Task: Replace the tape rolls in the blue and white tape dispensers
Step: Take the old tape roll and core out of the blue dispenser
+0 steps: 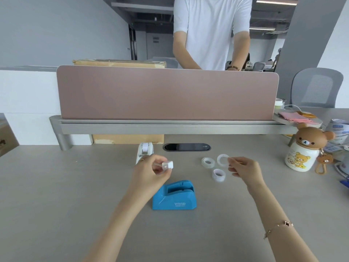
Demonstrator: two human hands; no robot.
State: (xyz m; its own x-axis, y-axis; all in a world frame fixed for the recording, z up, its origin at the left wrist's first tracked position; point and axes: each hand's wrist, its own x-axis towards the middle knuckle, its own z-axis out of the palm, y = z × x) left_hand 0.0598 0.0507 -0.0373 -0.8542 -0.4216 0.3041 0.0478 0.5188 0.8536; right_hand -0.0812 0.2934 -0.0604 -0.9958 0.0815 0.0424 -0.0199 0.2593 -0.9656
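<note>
The blue tape dispenser stands on the grey desk in front of me, its roll slot bare. My left hand hovers just above and left of it, pinching a small white spindle. The white tape dispenser stands behind that hand with a roll in it. My right hand holds a thin white ring, a tape core, at its fingertips. Two clear tape rolls lie close by: one left of the ring, another nearer to me.
A pink divider panel on a grey rail closes the desk's far side, and a person in a white shirt stands behind it. A bear-shaped bottle with a keyring stands at the right. A dark cable port sits mid-desk.
</note>
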